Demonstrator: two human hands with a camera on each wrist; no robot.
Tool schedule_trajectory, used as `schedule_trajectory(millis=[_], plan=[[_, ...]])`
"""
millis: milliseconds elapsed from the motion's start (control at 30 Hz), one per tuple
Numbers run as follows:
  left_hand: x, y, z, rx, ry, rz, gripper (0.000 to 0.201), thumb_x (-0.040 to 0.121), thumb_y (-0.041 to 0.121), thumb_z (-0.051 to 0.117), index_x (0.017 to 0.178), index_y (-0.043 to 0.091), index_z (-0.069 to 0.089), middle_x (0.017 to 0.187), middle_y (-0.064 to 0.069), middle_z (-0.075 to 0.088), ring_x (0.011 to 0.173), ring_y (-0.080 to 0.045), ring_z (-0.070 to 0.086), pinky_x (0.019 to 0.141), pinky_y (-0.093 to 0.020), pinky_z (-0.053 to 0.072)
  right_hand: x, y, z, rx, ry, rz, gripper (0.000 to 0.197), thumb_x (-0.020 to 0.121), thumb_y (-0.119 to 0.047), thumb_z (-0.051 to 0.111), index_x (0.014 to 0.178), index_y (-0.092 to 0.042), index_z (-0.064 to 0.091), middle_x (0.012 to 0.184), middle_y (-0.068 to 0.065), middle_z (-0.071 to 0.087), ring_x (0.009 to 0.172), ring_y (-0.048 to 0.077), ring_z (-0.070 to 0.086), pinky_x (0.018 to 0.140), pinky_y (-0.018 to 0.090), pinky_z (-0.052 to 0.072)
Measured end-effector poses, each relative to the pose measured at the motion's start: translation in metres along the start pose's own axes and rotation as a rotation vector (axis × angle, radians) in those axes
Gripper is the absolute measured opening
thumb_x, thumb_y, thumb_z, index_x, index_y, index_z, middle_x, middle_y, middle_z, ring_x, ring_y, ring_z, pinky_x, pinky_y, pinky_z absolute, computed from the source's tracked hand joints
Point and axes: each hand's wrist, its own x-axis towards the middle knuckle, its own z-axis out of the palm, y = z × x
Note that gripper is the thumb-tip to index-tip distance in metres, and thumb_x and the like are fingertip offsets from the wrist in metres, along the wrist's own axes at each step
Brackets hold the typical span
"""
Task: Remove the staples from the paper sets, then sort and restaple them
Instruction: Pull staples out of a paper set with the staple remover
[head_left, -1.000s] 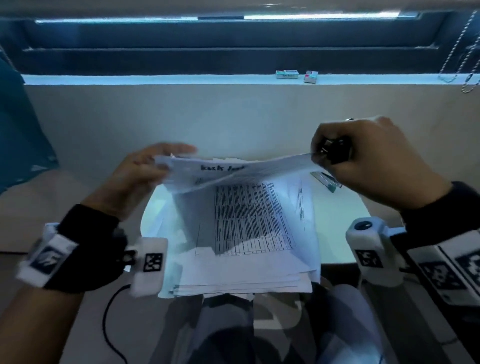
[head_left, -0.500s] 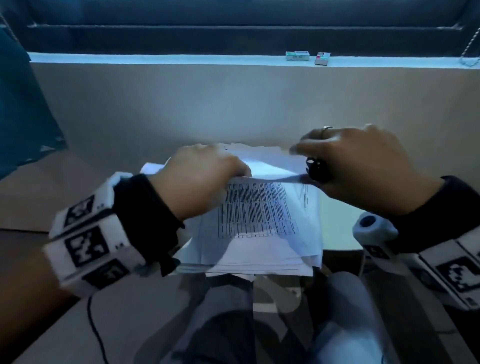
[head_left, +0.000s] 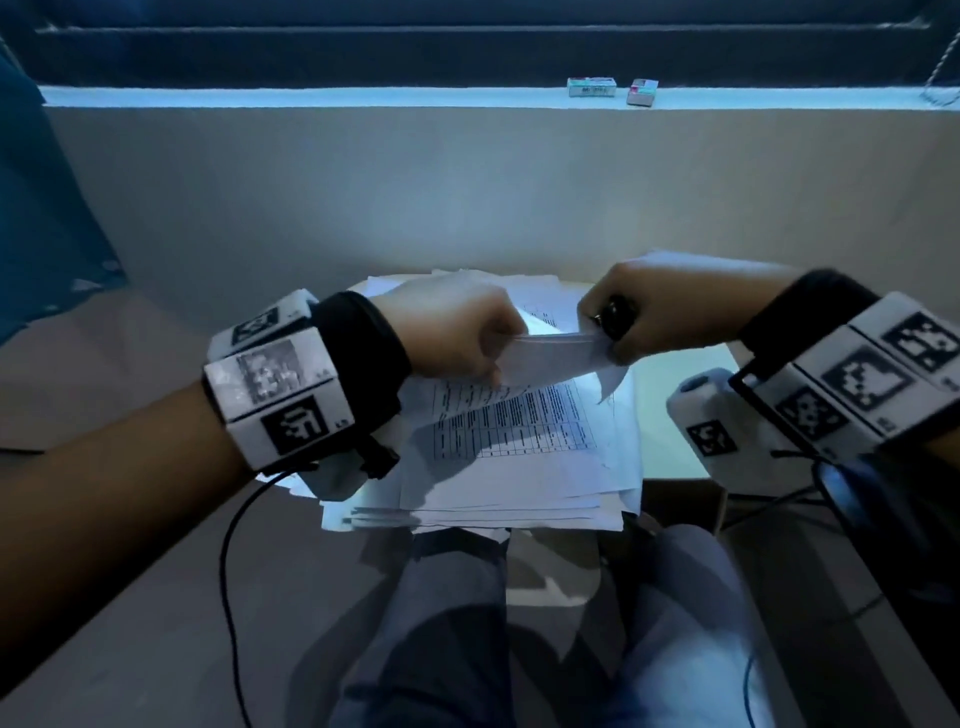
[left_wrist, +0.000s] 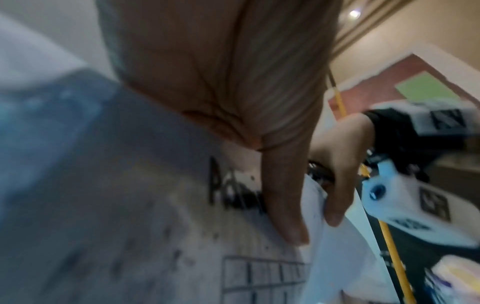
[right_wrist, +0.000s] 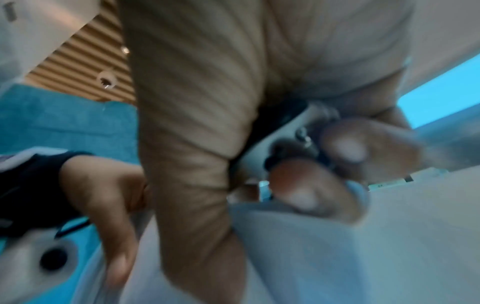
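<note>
A thin paper set (head_left: 550, 353) is held just above the stack of printed sheets (head_left: 519, 467) on the small table (head_left: 670, 415). My left hand (head_left: 457, 332) pinches its left part, thumb (left_wrist: 283, 205) lying on the printed top sheet (left_wrist: 182, 226). My right hand (head_left: 660, 312) grips a black staple remover (head_left: 615, 314) at the set's right corner, and its fingertips (right_wrist: 311, 195) also pinch the paper (right_wrist: 337, 257) there. The remover (right_wrist: 285, 148) is mostly hidden by the fingers. The staple itself is not visible.
Two small boxes (head_left: 592, 87) (head_left: 642, 92) sit on the window ledge beyond the wall. A blue cloth (head_left: 47, 218) hangs at the far left. My knees (head_left: 452, 649) are under the table's near edge. A black cable (head_left: 228, 561) hangs from my left wrist.
My left hand slid right along the paper set, so both hands now hold it close together. The set came down nearer the stack.
</note>
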Motion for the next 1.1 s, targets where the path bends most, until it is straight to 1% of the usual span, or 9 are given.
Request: schedule_trajectory(millis=[167,267,367,533,633,767,833,933,1100], plan=[[-0.006,-0.009,-0.014,-0.138,0.013,-0.07,0.021,0.064,0.034,0.075,0.057,0.026,0.057,0.049,0.014,0.052,0.051,-0.003,0.042,0.055,-0.024,0.034,-0.009,0.003,0.001,-0.268,0.102,0.004,0.018,0.067,-0.025,0.069,0.071,-0.026,0.052,0.067,-0.008,0.05,0.063,0.01,0.044,0.051,0.027,0.027],[-0.01,-0.009,-0.022,0.104,0.094,-0.043,0.018,0.07,0.037,0.064,0.066,0.02,0.058,0.054,0.003,0.049,0.058,-0.016,0.045,0.062,-0.032,0.044,-0.015,0.003,0.008,-0.403,0.224,-0.059,0.01,0.074,-0.019,0.057,0.08,-0.026,0.054,0.077,-0.006,0.05,0.073,0.023,0.051,0.053,0.027,0.025],[-0.02,0.001,-0.033,0.369,0.252,-0.06,0.021,0.078,0.03,0.053,0.059,0.025,0.045,0.057,0.006,0.034,0.056,-0.015,0.034,0.052,-0.027,0.027,-0.018,0.004,0.012,-0.458,0.319,-0.065,0.014,0.083,-0.014,0.046,0.085,-0.025,0.055,0.087,-0.002,0.057,0.071,0.028,0.05,0.055,0.027,0.024],[-0.021,0.016,-0.031,0.531,0.343,-0.075,0.023,0.086,0.024,0.053,0.105,0.034,0.06,0.071,0.002,0.046,0.072,-0.026,0.043,0.058,-0.025,0.023,-0.016,0.009,0.012,-0.17,0.357,-0.139,0.012,0.07,-0.005,0.052,0.068,-0.017,0.055,0.068,0.006,0.059,0.064,0.029,0.045,0.051,0.03,0.031],[-0.011,0.014,-0.018,0.368,0.266,0.013,0.025,0.088,0.034,0.052,0.111,0.038,0.058,0.1,-0.001,0.063,0.09,-0.027,0.056,0.069,-0.027,0.031,-0.007,0.012,0.011,0.029,0.326,-0.098,0.017,0.07,-0.005,0.058,0.068,-0.022,0.053,0.058,-0.001,0.052,0.062,0.022,0.044,0.059,0.031,0.039],[0.0,-0.009,-0.009,-0.116,0.239,0.037,0.016,0.076,0.04,0.065,0.069,0.026,0.059,0.057,0.011,0.055,0.053,-0.003,0.046,0.059,-0.024,0.038,0.003,0.018,0.013,0.214,0.418,-0.035,0.011,0.076,-0.008,0.065,0.077,-0.018,0.063,0.063,-0.005,0.054,0.063,0.007,0.053,0.061,0.021,0.04],[0.003,-0.023,-0.001,-0.313,0.259,-0.049,0.019,0.072,0.03,0.077,0.065,0.02,0.061,0.057,0.008,0.058,0.048,-0.003,0.047,0.056,-0.023,0.038,0.003,0.02,0.015,0.272,0.64,0.039,0.016,0.076,-0.018,0.07,0.091,-0.016,0.064,0.077,0.0,0.058,0.079,0.018,0.057,0.071,0.023,0.04],[0.006,-0.036,0.018,-0.55,0.236,-0.13,0.022,0.067,0.028,0.08,0.066,0.014,0.063,0.062,-0.002,0.059,0.053,-0.009,0.05,0.055,-0.023,0.037,-0.006,0.012,0.029,0.516,0.814,0.14,0.037,0.072,-0.032,0.073,0.101,-0.019,0.053,0.079,-0.005,0.056,0.072,0.013,0.051,0.066,0.003,0.033],[0.01,-0.042,0.052,-0.903,0.286,-0.236,0.024,0.071,0.021,0.079,0.07,0.002,0.063,0.065,-0.01,0.057,0.056,-0.014,0.049,0.051,-0.022,0.035,-0.014,-0.022,0.079,1.132,0.43,0.185,0.033,0.083,-0.015,0.063,0.106,-0.017,0.039,0.083,-0.006,0.049,0.065,0.006,0.045,0.053,0.011,0.039]])
